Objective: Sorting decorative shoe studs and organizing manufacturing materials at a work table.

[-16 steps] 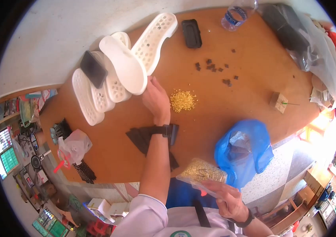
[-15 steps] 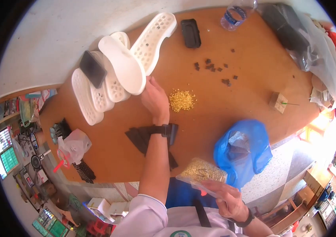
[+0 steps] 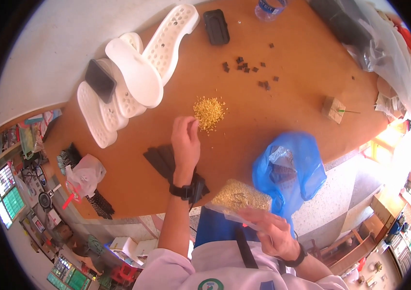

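Observation:
My left hand (image 3: 186, 145) is over the table beside a pile of small gold-coloured metal pieces (image 3: 209, 112). Its fingers are curled together at the pile's lower left edge; what they hold, if anything, is too small to make out. My right hand (image 3: 276, 235), low in the view, grips the edge of a clear plastic bag (image 3: 240, 195) full of similar gold pieces. Black strips (image 3: 159, 162) lie partly beneath my left wrist. Up and to the left are several white shoe soles (image 3: 135, 72), overlapping, with a dark flat rectangular object (image 3: 100, 80) on them.
A blue plastic bag (image 3: 311, 164) sits at the table's near edge. Small dark squares (image 3: 244, 67) are scattered farther back, near a black tray (image 3: 216, 27) and a bottle (image 3: 269, 9). A wooden block (image 3: 333, 110) stands to the right; a whitish bag (image 3: 87, 174) lies left.
My left hand has come away from the white soles, back toward me, to the near side of the gold pile. The right hand keeps its grip on the clear bag. The whole view has shifted slightly.

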Action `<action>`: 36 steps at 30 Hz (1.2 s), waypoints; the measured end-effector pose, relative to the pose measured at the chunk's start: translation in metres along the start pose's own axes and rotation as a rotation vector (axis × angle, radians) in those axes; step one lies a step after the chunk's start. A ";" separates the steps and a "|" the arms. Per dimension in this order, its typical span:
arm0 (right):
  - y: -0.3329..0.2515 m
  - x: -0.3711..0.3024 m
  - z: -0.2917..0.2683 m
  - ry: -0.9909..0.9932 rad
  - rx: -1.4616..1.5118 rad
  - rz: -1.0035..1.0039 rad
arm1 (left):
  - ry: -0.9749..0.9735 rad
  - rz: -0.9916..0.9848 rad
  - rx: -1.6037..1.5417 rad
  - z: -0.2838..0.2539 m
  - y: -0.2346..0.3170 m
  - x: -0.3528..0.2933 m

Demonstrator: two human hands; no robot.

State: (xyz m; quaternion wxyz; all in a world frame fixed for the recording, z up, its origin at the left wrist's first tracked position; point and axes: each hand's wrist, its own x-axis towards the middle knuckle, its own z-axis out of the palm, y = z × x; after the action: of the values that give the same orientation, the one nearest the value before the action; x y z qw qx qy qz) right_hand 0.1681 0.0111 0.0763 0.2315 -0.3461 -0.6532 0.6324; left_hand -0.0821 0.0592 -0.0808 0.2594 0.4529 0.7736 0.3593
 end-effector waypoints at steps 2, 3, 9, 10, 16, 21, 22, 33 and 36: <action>0.003 -0.003 0.003 0.017 0.005 -0.002 | 0.047 -0.001 -0.047 -0.005 0.000 -0.017; 0.004 -0.004 0.005 0.027 0.005 -0.005 | -0.020 0.052 0.009 -0.007 0.000 -0.027; 0.001 -0.003 0.016 0.063 -0.018 0.002 | -0.267 0.232 0.180 -0.006 -0.010 -0.046; 0.000 -0.003 0.017 0.067 -0.023 0.013 | -0.268 0.233 0.177 -0.004 -0.010 -0.043; -0.004 -0.008 0.023 0.070 -0.049 0.019 | -0.169 0.318 0.217 -0.002 -0.004 -0.023; -0.009 -0.010 0.028 0.123 -0.053 0.017 | -0.262 0.419 0.278 -0.006 0.003 -0.023; -0.012 -0.010 0.029 0.138 -0.054 0.029 | -0.271 0.418 0.269 -0.005 0.000 -0.020; -0.060 -0.032 0.015 0.191 -0.138 -0.028 | -0.488 -0.025 -0.367 -0.088 0.092 -0.069; -0.080 -0.039 0.009 0.213 -0.132 -0.055 | -0.505 0.160 -0.526 -0.113 0.124 -0.091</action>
State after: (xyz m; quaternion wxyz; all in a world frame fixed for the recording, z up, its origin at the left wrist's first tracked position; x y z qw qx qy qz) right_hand 0.1745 -0.0211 0.1600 0.2936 -0.4078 -0.6743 0.5412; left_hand -0.0593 -0.0164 0.0935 0.5207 0.5042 0.5286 0.4418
